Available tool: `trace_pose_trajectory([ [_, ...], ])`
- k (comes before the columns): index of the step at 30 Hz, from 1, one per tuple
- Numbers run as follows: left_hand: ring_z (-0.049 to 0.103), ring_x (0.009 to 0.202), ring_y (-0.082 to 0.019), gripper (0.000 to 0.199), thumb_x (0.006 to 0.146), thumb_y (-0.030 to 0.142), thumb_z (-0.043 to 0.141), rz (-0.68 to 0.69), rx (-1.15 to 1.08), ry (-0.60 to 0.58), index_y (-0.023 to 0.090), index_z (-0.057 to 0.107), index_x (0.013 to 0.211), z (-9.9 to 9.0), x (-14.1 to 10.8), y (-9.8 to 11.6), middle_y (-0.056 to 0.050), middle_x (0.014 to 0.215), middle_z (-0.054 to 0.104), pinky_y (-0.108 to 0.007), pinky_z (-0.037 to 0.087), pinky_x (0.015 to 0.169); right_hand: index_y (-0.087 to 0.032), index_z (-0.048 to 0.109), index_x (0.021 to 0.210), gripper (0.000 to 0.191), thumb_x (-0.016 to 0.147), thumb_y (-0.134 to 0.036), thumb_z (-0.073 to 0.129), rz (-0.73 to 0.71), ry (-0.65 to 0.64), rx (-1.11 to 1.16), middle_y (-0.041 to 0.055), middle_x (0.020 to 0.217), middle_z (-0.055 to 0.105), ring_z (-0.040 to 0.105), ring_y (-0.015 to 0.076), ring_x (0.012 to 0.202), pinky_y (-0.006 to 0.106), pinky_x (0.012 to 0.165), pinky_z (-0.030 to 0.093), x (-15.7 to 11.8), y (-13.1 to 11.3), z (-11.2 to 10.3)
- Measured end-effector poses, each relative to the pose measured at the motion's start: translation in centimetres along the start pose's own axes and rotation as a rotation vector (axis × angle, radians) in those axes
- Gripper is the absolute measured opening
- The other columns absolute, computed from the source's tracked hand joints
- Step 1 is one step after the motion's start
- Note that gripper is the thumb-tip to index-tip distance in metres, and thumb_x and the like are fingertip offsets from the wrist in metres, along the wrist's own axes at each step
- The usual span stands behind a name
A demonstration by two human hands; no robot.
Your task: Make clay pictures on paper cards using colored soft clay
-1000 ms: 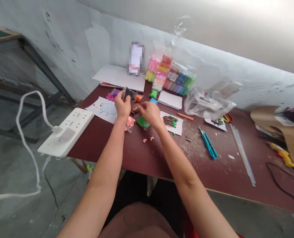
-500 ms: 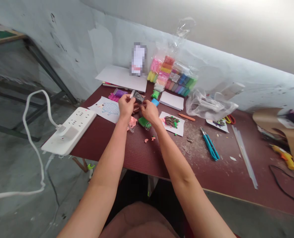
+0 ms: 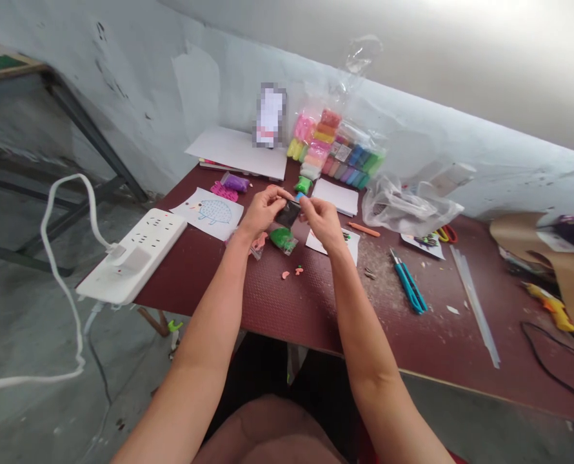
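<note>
Both my hands hold a small black clay packet [image 3: 287, 214] above the maroon table [image 3: 388, 328]. My left hand [image 3: 264, 209] pinches its left side, and my right hand [image 3: 320, 217] grips its right side. A small blue clay piece [image 3: 298, 196] shows just beyond my right fingertips. Directly below the packet lies a green clay bag [image 3: 283, 241], with a pink clay bag [image 3: 258, 243] beside it. My right hand partly hides a drawing with green dots [image 3: 318, 243]. A hedgehog drawing [image 3: 214, 211] lies left of my left hand.
A clear bag of coloured clay packs [image 3: 333, 145] stands at the back, near white paper [image 3: 334, 196]. A white power strip [image 3: 132, 256] sits on the left edge. Blue-handled scissors [image 3: 407, 288] and a crumpled plastic bag [image 3: 407, 209] lie to the right.
Both hands have moved right and toward me, carrying the black packet over the green bag. My right hand now covers more of the dotted drawing.
</note>
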State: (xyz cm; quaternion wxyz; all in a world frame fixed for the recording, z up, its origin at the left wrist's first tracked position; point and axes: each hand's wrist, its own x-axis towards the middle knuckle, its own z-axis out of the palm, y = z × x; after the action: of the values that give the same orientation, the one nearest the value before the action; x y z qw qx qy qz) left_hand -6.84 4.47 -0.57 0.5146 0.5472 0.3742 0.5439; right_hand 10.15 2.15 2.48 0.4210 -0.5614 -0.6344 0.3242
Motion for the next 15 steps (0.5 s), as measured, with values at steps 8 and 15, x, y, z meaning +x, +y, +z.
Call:
trace_pose_trajectory([
  [8,0.063,0.078,-0.015,0.027,0.082,0.042,0.08,0.067,0.071,-0.017,0.017,0.071,0.078,0.7,-0.6,1.0,-0.002,0.079,0.07,-0.027,0.053,0.076,-0.02,0.068,0.07,0.018,0.08,-0.035,0.069,0.021,-0.106,0.023,-0.0028,0.064,0.063,0.052,0.0129,0.062,0.026,0.064,0.041,-1.9,-0.4,-1.3],
  [15,0.06,0.071,-0.014,0.04,0.078,0.055,0.084,0.033,0.107,-0.09,0.016,0.073,0.074,0.9,-1.0,1.9,-0.001,0.072,0.068,-0.028,0.051,0.071,-0.019,0.069,0.072,0.018,0.081,-0.033,0.063,0.017,-0.155,0.01,0.0,0.065,0.068,0.057,0.0149,0.063,0.027,0.065,0.043,-2.7,-0.6,-1.6],
])
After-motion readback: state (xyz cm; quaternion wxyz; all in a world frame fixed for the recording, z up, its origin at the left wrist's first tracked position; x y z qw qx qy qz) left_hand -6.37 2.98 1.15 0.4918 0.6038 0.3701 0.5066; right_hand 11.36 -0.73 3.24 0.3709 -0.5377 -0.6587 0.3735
